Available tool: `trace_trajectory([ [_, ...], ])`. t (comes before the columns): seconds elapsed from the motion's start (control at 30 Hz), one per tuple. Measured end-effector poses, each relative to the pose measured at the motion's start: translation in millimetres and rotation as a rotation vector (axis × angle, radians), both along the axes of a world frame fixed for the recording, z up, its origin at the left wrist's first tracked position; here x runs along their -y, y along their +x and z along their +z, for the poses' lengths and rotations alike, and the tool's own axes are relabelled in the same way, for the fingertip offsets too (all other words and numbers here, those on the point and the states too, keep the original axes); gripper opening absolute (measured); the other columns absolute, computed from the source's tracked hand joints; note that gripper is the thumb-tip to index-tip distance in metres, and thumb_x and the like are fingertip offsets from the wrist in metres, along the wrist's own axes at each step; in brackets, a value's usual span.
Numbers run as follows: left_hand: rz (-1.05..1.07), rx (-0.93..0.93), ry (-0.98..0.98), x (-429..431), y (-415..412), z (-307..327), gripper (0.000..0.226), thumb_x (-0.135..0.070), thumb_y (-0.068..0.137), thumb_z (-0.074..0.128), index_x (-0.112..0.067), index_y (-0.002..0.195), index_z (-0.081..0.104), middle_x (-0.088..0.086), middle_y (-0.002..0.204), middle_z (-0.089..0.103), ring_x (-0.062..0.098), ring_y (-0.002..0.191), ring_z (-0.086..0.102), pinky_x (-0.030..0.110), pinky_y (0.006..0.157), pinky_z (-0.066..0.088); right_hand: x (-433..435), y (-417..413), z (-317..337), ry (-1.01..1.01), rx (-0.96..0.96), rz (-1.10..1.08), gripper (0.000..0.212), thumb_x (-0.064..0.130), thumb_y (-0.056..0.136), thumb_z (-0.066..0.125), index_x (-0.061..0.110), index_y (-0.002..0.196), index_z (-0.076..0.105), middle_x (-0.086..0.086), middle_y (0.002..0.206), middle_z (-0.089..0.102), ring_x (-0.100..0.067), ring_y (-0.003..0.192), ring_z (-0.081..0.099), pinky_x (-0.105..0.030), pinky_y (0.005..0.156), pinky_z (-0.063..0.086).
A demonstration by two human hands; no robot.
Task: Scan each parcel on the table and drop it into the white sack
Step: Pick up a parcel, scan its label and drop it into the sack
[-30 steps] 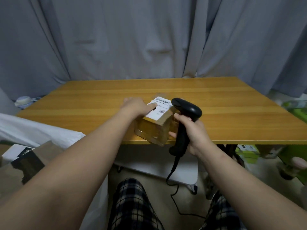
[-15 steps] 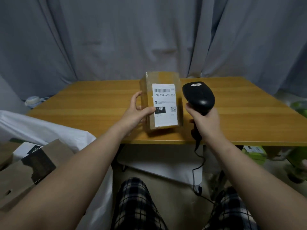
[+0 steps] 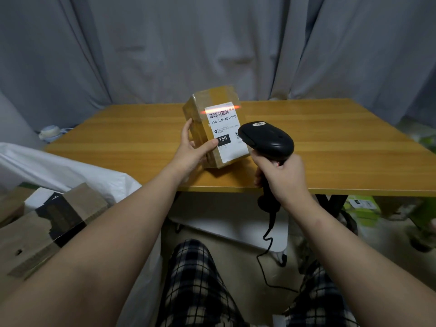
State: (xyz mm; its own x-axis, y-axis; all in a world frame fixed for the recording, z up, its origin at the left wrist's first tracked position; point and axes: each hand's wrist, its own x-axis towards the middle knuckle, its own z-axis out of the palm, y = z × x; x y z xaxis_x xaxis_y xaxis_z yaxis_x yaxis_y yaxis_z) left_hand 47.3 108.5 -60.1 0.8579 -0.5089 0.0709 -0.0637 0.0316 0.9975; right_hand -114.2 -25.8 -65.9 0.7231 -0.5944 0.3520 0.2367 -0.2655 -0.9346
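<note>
Brown taped parcel (image 3: 200, 109) upright, tilted; label (image 3: 225, 135) w/ red scan line faces black scanner (image 3: 269, 141). White sack (image 3: 70, 171) at left.

I've only the one view here: a wide-angle camera on the wearer's head, looking forward and down. The bench (image 3: 330, 142) crosses mid-frame, close in; grey curtain (image 3: 212, 43) fills the top, and the left forearm (image 3: 106, 244) and right forearm (image 3: 342, 241) rise from the lower corners, checked trousers (image 3: 195, 279) at bottom centre.

Grey curtain (image 3: 212, 43) hangs behind, with green boxes (image 3: 371, 210) low at right, under the edge.
</note>
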Motion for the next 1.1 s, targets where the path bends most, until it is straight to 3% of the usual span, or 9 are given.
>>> trace_trajectory([
  [0.23,0.004,0.001,0.034,0,4,-3,0.09,-0.024,0.085,0.071,-0.043,0.148,0.009,0.007,0.135,0.054,0.022,0.122,0.053,0.021,0.066,0.05,-2,-1,-2,-0.045,-0.017,0.0,0.038,0.019,0.088,0.07,-0.005,0.061,0.06,-0.026,0.054,0.058,-0.017,0.041,0.056,-0.025,0.046,0.047],
  [0.43,0.016,-0.003,0.047,0,5,-3,0.089,-0.024,0.086,0.07,-0.042,0.148,0.009,0.006,0.134,0.056,0.021,0.121,0.054,0.019,0.064,0.051,0,-2,-5,0.002,-0.005,-0.004,0.034,0.017,0.088,0.07,-0.004,0.062,0.059,-0.018,0.051,0.055,-0.021,0.041,0.056,-0.033,0.049,0.05],
  [0.63,0.025,-0.007,0.031,2,4,-3,0.089,-0.022,0.085,0.071,-0.042,0.148,0.01,0.006,0.129,0.058,0.02,0.117,0.057,0.019,0.064,0.053,-1,-2,-3,0.02,0.0,-0.017,0.037,0.017,0.087,0.07,0.004,0.055,0.057,-0.011,0.048,0.054,-0.019,0.041,0.056,-0.026,0.048,0.047],
  [0.73,0.025,-0.011,0.013,3,1,0,0.087,-0.024,0.084,0.072,-0.042,0.147,0.014,0.007,0.126,0.06,0.021,0.114,0.059,0.023,0.067,0.053,-2,-1,-1,0.012,0.003,-0.013,0.036,0.016,0.088,0.07,0.0,0.058,0.058,-0.021,0.052,0.056,-0.019,0.042,0.056,-0.028,0.049,0.048],
  [0.9,0.076,0.084,-0.002,-18,-12,23,0.084,-0.022,0.085,0.072,-0.038,0.146,0.018,0.006,0.124,0.062,0.013,0.105,0.063,0.011,0.056,0.051,-19,4,22,0.049,0.028,0.069,0.027,0.014,0.088,0.069,-0.003,0.069,0.06,-0.022,0.06,0.053,-0.024,0.045,0.056,-0.037,0.051,0.049],
  [0.93,0.115,0.13,0.001,-29,-15,28,0.083,-0.022,0.084,0.073,-0.037,0.146,0.019,0.006,0.125,0.061,0.012,0.105,0.063,0.011,0.059,0.052,-26,6,28,0.063,0.032,0.107,0.026,0.013,0.088,0.068,-0.007,0.074,0.06,-0.021,0.061,0.052,-0.024,0.045,0.055,-0.036,0.05,0.049],
  [1.0,0.212,0.222,0.007,-60,-22,34,0.084,-0.028,0.08,0.078,-0.039,0.143,0.023,0.005,0.131,0.056,0.013,0.11,0.061,0.021,0.08,0.056,-44,11,38,0.115,0.038,0.21,0.019,0.011,0.088,0.067,-0.005,0.08,0.061,-0.018,0.062,0.053,-0.02,0.045,0.055,-0.03,0.047,0.049],
  [1.03,0.261,0.259,0.011,-80,-27,37,0.087,-0.037,0.074,0.081,-0.044,0.14,0.025,0.004,0.134,0.053,0.015,0.115,0.059,0.031,0.091,0.054,-55,14,41,0.16,0.039,0.27,0.014,0.01,0.088,0.067,-0.001,0.081,0.062,-0.014,0.062,0.055,-0.018,0.047,0.055,-0.028,0.046,0.049],
  [1.1,0.377,0.317,0.053,-126,-40,43,0.088,-0.057,0.058,0.084,-0.062,0.127,0.029,0.001,0.139,0.049,0.018,0.123,0.054,0.044,0.099,0.05,-80,22,42,0.265,0.015,0.366,0.005,0.009,0.087,0.067,0.006,0.087,0.063,-0.008,0.068,0.058,-0.016,0.058,0.058,-0.025,0.05,0.052],
])
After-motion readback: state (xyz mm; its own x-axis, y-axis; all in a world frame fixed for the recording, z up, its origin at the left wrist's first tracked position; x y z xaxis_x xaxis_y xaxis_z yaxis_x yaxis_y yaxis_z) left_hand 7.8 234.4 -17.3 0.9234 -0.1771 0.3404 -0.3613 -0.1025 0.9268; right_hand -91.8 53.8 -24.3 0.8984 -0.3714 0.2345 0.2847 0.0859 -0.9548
